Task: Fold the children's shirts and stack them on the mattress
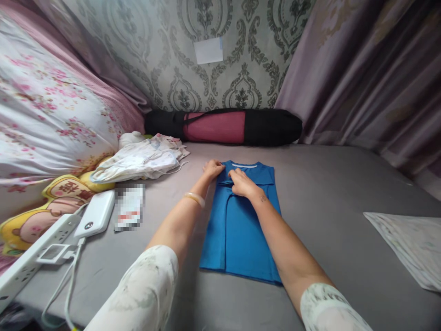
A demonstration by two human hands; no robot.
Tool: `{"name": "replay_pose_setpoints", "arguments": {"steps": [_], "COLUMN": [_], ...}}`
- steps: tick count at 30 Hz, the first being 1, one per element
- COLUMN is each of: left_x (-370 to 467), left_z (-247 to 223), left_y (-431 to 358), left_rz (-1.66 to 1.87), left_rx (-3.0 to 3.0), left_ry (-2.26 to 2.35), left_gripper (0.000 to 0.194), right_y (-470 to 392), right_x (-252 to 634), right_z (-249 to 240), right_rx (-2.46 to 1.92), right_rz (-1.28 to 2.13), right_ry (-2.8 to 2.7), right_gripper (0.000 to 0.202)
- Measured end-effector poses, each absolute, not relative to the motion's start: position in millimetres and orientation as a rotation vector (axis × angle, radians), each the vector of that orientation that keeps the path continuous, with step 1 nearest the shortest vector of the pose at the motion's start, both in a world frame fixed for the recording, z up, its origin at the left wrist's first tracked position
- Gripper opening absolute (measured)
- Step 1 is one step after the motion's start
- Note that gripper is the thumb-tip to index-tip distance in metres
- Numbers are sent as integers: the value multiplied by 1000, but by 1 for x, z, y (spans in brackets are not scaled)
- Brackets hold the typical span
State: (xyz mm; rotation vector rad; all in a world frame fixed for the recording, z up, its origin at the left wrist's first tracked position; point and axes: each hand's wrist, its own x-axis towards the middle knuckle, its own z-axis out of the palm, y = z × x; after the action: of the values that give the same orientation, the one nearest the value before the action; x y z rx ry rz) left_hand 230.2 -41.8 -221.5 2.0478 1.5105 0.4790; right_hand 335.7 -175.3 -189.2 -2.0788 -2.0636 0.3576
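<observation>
A blue T-shirt (246, 230) lies on the grey bed sheet with its sides folded inward, making a long rectangle. Its neckline, with a white strip inside, faces the wall. My left hand (213, 168) is closed on the shirt's upper left corner, at the shoulder. Bent over the upper part, my right hand (244, 184) has its fingers closed at the folded sleeve, just below the neckline. My own palm hides part of the cloth there, and a small gap shows under the fold.
A black and pink long bag (215, 126) lies along the wall. To the left are crumpled light clothes (141, 158), a yellow cushion (65, 193), a white power bank (95, 214) and a power strip (34, 253) with cables. Folded pale cloth (409, 243) lies at the right.
</observation>
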Motion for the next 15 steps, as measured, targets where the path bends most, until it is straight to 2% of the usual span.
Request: {"name": "replay_pose_setpoints", "arguments": {"steps": [15], "left_x": [233], "left_z": [-233], "left_y": [-39], "left_rz": [545], "left_rx": [2091], "left_ry": [1501], "left_gripper": [26], "right_y": [-184], "right_x": [336], "right_z": [-162], "right_rx": [-2369], "right_rz": [558], "right_ry": [-2033], "right_gripper": [29]}}
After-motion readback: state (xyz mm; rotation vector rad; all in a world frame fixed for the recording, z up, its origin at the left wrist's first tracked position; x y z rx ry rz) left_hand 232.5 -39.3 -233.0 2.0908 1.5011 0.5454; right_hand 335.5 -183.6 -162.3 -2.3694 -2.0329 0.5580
